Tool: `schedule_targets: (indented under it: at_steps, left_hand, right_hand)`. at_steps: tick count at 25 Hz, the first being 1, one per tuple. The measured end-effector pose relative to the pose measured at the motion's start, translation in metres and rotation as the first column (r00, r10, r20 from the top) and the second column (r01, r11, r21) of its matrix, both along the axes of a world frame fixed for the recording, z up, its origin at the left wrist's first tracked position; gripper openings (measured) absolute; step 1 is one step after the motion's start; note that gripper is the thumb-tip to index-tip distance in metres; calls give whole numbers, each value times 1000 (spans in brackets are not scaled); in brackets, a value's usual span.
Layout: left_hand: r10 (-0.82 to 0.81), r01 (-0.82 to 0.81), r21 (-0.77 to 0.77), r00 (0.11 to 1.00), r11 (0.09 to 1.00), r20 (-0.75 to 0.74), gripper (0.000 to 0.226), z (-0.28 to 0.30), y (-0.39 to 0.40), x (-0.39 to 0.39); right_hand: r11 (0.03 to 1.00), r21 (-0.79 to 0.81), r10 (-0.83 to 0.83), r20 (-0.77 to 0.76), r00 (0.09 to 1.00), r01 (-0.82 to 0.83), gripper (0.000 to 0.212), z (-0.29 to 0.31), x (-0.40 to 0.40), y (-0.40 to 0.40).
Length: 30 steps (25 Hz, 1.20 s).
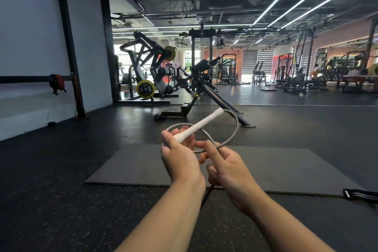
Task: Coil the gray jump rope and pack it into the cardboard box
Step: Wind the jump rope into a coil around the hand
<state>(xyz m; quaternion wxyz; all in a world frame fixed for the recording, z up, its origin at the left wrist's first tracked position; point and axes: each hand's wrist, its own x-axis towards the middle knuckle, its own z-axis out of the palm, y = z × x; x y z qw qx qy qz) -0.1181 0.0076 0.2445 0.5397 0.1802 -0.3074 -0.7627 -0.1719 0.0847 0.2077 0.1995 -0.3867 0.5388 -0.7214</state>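
Rope handle [196, 127] within left fingers [189, 145]

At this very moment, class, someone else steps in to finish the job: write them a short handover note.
Left hand: grips the white handle, which points up and away.
Right hand: pinches the gray rope, guiding it.
Job's things: about one loop is formed above the black mat; rope tail hangs below the hands. No cardboard box in view.
Done: coiling started.
Left: finish coiling, find the box, pack the rope.
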Motion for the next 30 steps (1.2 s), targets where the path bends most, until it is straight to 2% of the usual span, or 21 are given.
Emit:
schedule_targets:
  at_steps: [6,9,11,13,16,20,24,27,29,30]
  left_hand:
    - [26,21,-293,987,956,156,40,-8,-20,19]
    - [63,17,-380,978,925,198,39,-6,-37,27]
    - [72,-6,-389,985,921,157,40,0,-47,28]
    - [76,-24,-377,990,926,122,40,4,-52,28]
    - [79,-25,-367,988,930,134,40,1,-46,27]
    - [35,26,-338,984,941,175,43,-17,-40,29]
    - [-93,208,-310,934,928,346,41,-44,-42,30]
    - [-187,393,-315,831,864,525,50,-54,-47,41]
    - [-48,443,-484,774,755,632,55,-39,-49,54]
    - [58,447,-611,776,653,629,62,-22,-49,59]
  right_hand:
    - [995,-85,-49,4,999,49,43,38,-32,36]
    - [995,90,50,-91,995,-42,35,57,-48,61]
    - [966,251,100,-166,981,-56,32,60,-52,71]
    - [948,315,110,-187,976,-46,33,55,-50,72]
    - [977,204,89,-144,986,-59,36,43,-42,60]
    - [997,74,26,-185,982,-13,31,35,-31,44]
    - [994,105,12,-262,965,17,33,51,-35,44]
    - [976,211,36,-424,905,60,34,64,-38,47]
    - [951,291,70,-531,845,104,35,72,-39,50]
    - [933,336,97,-578,810,128,36,76,-40,50]
